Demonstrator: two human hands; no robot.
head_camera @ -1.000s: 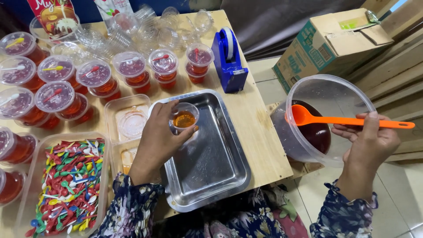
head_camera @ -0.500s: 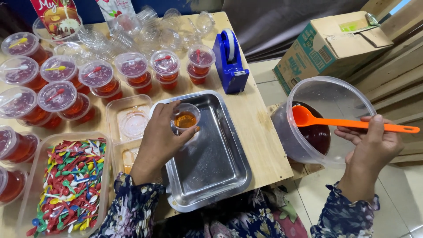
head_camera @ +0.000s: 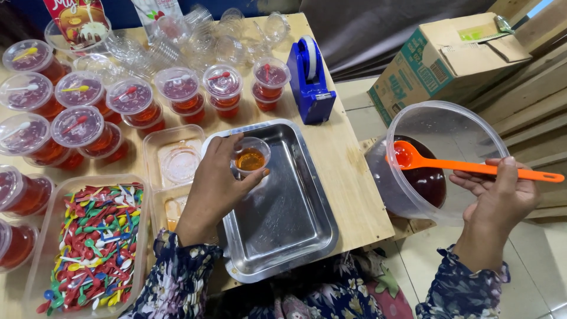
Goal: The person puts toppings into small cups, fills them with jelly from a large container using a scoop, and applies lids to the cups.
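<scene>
One cup, one orange ladle

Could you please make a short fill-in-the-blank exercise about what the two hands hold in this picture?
1. The left hand holds a small clear plastic cup over the ______ metal tray.
2. The right hand holds a long plastic ladle whose colour is ______.
3. The ladle's bowl is inside the large clear plastic ______ of dark red liquid.
4. The tape dispenser on the wooden table is ______.

Missing words: rectangular; orange; container; blue
</scene>
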